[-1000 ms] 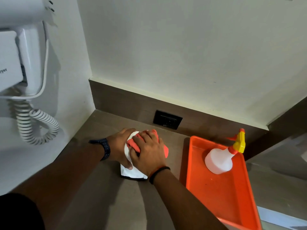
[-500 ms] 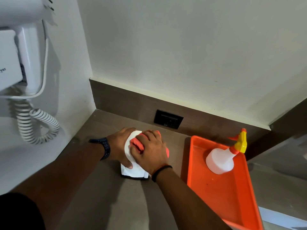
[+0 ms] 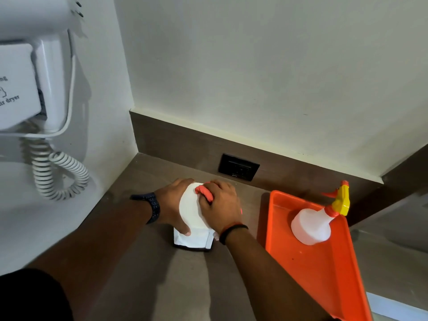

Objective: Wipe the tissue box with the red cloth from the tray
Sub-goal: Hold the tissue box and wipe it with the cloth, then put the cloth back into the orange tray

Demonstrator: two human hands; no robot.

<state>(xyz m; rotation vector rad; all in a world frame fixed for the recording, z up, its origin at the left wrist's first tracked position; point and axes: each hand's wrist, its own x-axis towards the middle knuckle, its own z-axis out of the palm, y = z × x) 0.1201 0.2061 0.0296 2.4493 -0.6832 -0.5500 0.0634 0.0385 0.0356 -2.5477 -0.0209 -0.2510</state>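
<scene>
The white tissue box (image 3: 191,237) stands on the brown counter near the back corner. My left hand (image 3: 172,205) grips its left side, thumb on the front face. My right hand (image 3: 220,206) lies over the top of the box, fingers closed on the red cloth (image 3: 205,193), which shows as a bunched strip under my fingertips. Most of the cloth is hidden beneath my palm. The orange tray (image 3: 324,269) sits to the right of the box.
A white spray bottle (image 3: 312,224) with a yellow and orange trigger lies in the tray's far end. A black wall socket (image 3: 238,167) is behind the box. A wall-mounted hair dryer (image 3: 34,84) with a coiled cord (image 3: 58,177) hangs on the left wall.
My right hand has slid the red cloth a little leftward and back across the box top. My left hand keeps its hold on the box.
</scene>
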